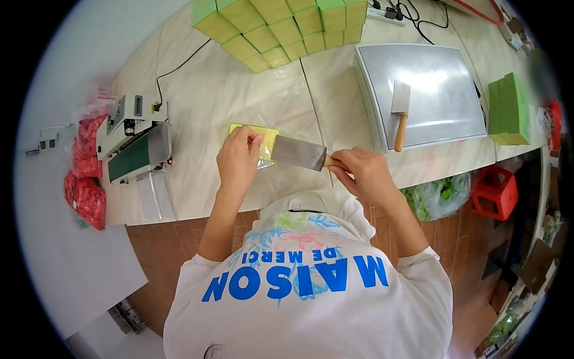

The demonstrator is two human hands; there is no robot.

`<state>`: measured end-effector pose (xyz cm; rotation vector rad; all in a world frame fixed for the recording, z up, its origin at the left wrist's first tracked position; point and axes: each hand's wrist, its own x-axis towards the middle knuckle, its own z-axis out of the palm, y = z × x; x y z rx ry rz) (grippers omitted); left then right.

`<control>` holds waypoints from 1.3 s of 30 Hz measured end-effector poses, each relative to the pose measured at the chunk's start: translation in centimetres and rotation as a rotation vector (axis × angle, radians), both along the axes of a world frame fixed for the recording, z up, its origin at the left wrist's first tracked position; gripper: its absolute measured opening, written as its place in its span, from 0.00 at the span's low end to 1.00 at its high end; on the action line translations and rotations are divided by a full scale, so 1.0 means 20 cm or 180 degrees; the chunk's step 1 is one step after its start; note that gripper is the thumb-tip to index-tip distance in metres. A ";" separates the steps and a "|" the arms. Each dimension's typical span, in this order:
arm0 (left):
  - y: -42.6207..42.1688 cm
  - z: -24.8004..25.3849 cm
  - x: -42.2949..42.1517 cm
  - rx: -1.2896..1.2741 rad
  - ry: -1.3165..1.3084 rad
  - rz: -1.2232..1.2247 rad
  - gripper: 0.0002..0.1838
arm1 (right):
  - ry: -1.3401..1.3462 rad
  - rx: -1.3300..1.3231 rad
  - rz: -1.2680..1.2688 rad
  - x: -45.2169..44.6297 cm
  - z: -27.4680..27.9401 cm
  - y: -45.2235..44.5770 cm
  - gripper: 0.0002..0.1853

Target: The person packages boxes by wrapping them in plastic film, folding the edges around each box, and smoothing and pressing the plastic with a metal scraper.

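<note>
My right hand (362, 169) is closed around the wooden handle of a cleaver (299, 152), its broad metal blade pointing left. The blade's far end meets a flat yellow box (267, 136) with a green edge; whether it lies over the box or inside it I cannot tell. Clear plastic wrap (268, 160) shows around the box. My left hand (240, 152) grips the box's near left part, thumb and fingers drawn together. A second cleaver (401, 107) with a wooden handle lies to the right on a large metal-topped case (436, 90).
Stacked green-and-yellow boxes (275, 33) stand at the back, more green boxes (508, 110) at the right. A sealing machine with a green belt (130, 157) is at the left, near red packets (86, 194). A red stool (495, 192) stands below the table's right edge.
</note>
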<state>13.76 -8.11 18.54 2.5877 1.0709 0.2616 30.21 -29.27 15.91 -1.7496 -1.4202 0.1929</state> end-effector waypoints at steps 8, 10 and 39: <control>0.02 0.08 -0.07 0.0268 -0.0422 -0.0800 0.08 | -0.0188 -0.0180 0.0045 -0.06 0.06 0.06 0.07; 0.01 0.09 -0.11 0.0202 -0.0380 -0.1228 0.09 | -0.0254 -0.0188 0.0058 -0.07 0.07 0.09 0.07; 0.17 0.06 -0.21 0.0397 -0.0434 -0.1707 0.07 | -0.0306 -0.0222 0.0222 -0.12 0.07 0.22 0.08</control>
